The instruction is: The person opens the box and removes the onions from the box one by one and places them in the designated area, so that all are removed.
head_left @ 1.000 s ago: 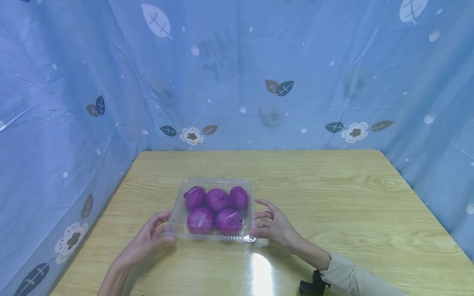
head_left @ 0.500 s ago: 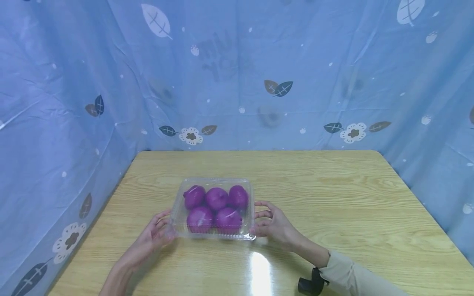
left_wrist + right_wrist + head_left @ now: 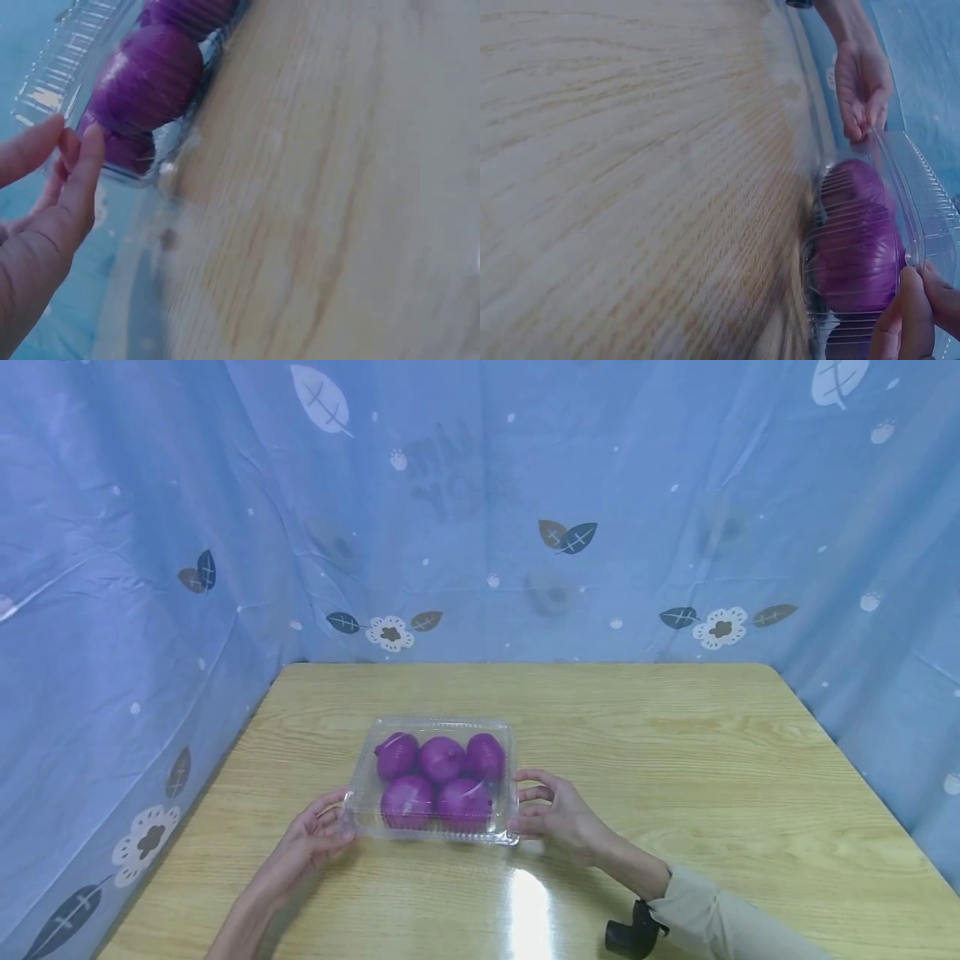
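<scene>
A clear plastic clamshell box [image 3: 360, 806] with a ribbed rim sits on the table, left of its middle. Several purple, onion-like round things [image 3: 441, 760] with small pointed tips lie inside it. My left hand [image 3: 309, 842] pinches the rim at the front left corner between thumb and fingers. On the opposite side, my right hand [image 3: 558, 818] grips the front right corner. The left wrist view has the left fingertips [image 3: 90, 142] at the box's rim. In the right wrist view, the right thumb and fingers pinch the lid's edge [image 3: 911, 225]. The box's underside is hidden.
The wood-grain table [image 3: 675, 760] extends well to the right of the box. A blue patterned curtain [image 3: 480, 510] hangs behind it and at both sides. A black device [image 3: 633, 935] is by the right wrist, at the light sleeve [image 3: 697, 902].
My left thumb has shifted slightly at the front left corner and now shows through the clear plastic. The box and my right hand have hardly moved.
</scene>
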A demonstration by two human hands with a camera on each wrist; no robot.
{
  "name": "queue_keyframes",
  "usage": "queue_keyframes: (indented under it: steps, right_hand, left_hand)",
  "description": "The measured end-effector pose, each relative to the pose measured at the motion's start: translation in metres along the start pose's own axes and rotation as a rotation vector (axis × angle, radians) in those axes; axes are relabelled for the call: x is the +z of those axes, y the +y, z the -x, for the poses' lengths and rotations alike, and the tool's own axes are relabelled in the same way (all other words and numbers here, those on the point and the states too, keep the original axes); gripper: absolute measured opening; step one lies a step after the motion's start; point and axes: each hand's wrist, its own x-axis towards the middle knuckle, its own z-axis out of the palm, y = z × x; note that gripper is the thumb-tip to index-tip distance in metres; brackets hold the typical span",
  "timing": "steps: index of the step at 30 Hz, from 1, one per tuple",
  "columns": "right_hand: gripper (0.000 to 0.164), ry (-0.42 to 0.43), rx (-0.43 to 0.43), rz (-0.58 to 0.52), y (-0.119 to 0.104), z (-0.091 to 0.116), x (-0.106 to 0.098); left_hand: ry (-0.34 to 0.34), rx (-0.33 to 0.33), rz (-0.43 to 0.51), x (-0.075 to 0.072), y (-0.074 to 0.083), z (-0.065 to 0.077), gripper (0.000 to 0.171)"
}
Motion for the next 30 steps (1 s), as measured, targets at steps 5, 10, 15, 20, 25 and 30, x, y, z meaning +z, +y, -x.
queue_keyframes:
  steps: [5, 10, 15, 20, 25, 30]
  right_hand:
    - [0.060, -0.010, 0.004, 0.007, -0.002, 0.000, 0.000]
    - [0.053, -0.006, 0.012, 0.048, -0.003, 0.000, -0.003]
    - [0.049, -0.011, 0.005, 0.115, -0.003, 0.000, -0.005]
    - [0.043, -0.027, -0.004, 0.130, -0.002, -0.001, -0.006]
    - [0.047, -0.044, -0.013, 0.114, 0.000, 0.005, -0.001]
    - [0.055, -0.021, 0.003, 0.097, 0.002, 0.012, 0.009]
  left_hand:
    - [0.101, 0.000, 0.051, 0.008, 0.000, 0.002, 0.044]
    - [0.197, -0.030, 0.033, 0.016, 0.004, 0.001, 0.035]
    - [0.216, -0.061, -0.041, 0.018, 0.010, 0.001, 0.014]
    - [0.110, -0.042, -0.008, 0.012, 0.017, 0.001, 0.029]
    - [0.092, -0.066, 0.002, 0.011, 0.019, 0.000, 0.029]
    - [0.191, -0.126, -0.040, 0.016, 0.020, -0.001, 0.023]
